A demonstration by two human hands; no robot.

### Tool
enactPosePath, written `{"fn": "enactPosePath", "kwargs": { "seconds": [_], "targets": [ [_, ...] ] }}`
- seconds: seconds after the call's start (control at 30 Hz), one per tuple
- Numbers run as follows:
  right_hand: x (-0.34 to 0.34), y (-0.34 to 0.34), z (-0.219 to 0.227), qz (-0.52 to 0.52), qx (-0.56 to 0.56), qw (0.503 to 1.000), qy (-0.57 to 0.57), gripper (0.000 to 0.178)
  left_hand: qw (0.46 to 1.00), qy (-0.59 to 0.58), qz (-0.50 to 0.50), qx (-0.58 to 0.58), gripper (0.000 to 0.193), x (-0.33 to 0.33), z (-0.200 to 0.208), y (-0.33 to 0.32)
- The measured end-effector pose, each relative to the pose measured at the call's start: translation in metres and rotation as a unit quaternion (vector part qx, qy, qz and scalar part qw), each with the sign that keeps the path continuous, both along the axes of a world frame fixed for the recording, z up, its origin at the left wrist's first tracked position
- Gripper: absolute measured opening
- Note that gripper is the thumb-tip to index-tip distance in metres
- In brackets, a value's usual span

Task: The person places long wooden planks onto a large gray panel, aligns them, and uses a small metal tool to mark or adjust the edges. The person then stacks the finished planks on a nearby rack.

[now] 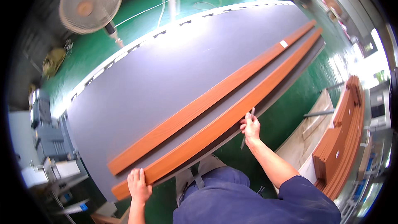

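Observation:
Two long orange-brown wooden planks lie side by side, slanting across a grey tabletop (137,87). The near plank (207,135) runs along the table's front edge; behind it, the far plank (199,104) carries a small white label. My left hand (139,186) grips across the near plank close to its left end, with fingertips over its far edge. Beside the middle of the same plank, my right hand (251,129) is closed around a slim grey stick-like tool (243,142). The tool's exact kind cannot be made out.
A pedestal fan (89,4) stands beyond the table at the far left. To the right, a stack of brown planks (342,145) rests on a low rack. Grey machinery (49,137) is at the left. Loose cables (161,6) trail over the green floor behind the table.

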State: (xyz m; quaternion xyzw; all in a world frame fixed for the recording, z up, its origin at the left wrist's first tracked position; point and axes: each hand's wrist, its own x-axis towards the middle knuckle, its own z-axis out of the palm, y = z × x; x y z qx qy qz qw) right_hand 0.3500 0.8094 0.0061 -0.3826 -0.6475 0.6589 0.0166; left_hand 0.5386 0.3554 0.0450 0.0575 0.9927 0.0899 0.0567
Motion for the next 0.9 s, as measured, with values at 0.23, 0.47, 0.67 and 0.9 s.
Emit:
{"fn": "enactPosePath", "kwargs": {
  "seconds": [0.23, 0.47, 0.67, 0.9],
  "targets": [
    [-0.014, 0.012, 0.004, -0.054, 0.002, 0.998, 0.012, 0.032, 0.998, -0.006, -0.067, -0.010, 0.065, 0.000, 0.004, -0.016],
    [-0.009, 0.023, -0.005, -0.058, -0.064, 0.993, 0.085, 0.017, 0.996, -0.047, -0.079, -0.007, 0.079, 0.010, 0.040, -0.020],
    [0.001, 0.016, 0.001, -0.157, -0.131, 0.975, 0.083, 0.021, 0.985, -0.139, -0.078, 0.061, 0.065, 0.018, 0.064, -0.040],
    [-0.042, 0.020, -0.007, -0.224, -0.221, 0.938, 0.147, 0.025, 0.870, -0.372, 0.172, 0.276, 0.030, 0.015, 0.097, -0.059]
  ]
}}
